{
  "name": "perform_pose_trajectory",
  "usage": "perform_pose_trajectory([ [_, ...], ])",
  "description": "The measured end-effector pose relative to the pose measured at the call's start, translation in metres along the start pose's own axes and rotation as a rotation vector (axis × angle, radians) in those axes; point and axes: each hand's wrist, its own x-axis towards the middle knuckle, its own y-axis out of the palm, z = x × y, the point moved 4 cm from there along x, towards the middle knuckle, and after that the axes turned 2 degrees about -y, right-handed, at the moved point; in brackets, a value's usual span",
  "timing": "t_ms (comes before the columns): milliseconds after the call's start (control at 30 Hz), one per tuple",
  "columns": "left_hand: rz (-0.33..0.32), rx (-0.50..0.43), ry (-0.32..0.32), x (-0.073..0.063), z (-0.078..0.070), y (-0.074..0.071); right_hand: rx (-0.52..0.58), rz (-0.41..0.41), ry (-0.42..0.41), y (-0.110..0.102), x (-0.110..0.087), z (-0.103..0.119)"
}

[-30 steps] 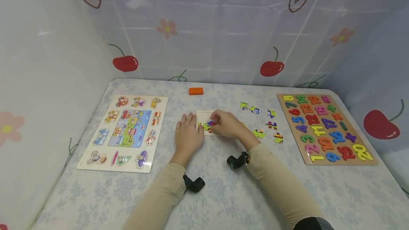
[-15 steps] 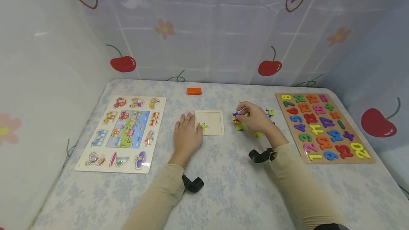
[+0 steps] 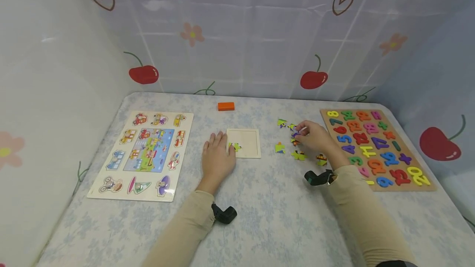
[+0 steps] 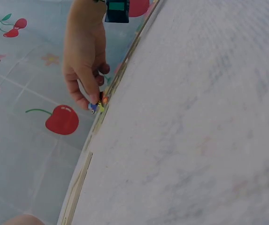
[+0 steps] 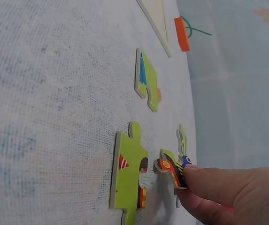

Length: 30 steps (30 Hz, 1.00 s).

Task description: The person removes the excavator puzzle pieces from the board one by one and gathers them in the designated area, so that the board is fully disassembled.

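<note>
My left hand (image 3: 218, 158) lies flat with fingers straight along the left side of a small square wooden puzzle tray (image 3: 250, 144). Its thumb is by a green jigsaw piece (image 3: 236, 147) inside that tray. Farther right, my right hand (image 3: 315, 137) pinches a jigsaw piece (image 5: 172, 169), coloured green, red, black and blue, between thumb and fingers. The right wrist view shows it held tilted over the table, beside a green piece with red marks (image 5: 127, 173). Nearer the tray lies a green and blue piece (image 5: 146, 77). Part of the held piece is hidden by the thumb.
On the left is a large picture puzzle board (image 3: 184, 151) with vehicle pieces. A number board (image 3: 356, 168) stands on the right, partly behind the right sleeve. An orange block (image 3: 226, 106) sits at the back. Several loose jigsaw pieces, including one (image 3: 321, 160), surround the right hand.
My right hand has carried the jigsaw piece from over the tray rightward to the loose pieces, uncovering the tray. My left hand has stayed in place.
</note>
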Motion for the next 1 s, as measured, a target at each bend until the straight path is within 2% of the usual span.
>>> perform_pose_trajectory([
  [233, 0.003, -0.001, 0.001, -0.001, -0.001, -0.001, -0.112, 0.009, 0.023, 0.003, 0.004, -0.004],
  [467, 0.012, -0.002, -0.001, -0.001, -0.001, -0.002, -0.247, -0.089, -0.022, 0.002, 0.003, -0.005],
  [633, 0.024, 0.002, 0.002, -0.001, 0.0, -0.002, -0.18, -0.098, -0.043, 0.006, 0.0, 0.005],
  [767, 0.032, 0.002, 0.006, -0.001, 0.0, 0.0, -0.117, -0.103, -0.096, 0.015, -0.001, 0.022],
  [1000, 0.064, 0.053, 0.011, -0.002, 0.0, 0.002, -0.075, -0.103, -0.193, 0.03, 0.001, 0.056],
])
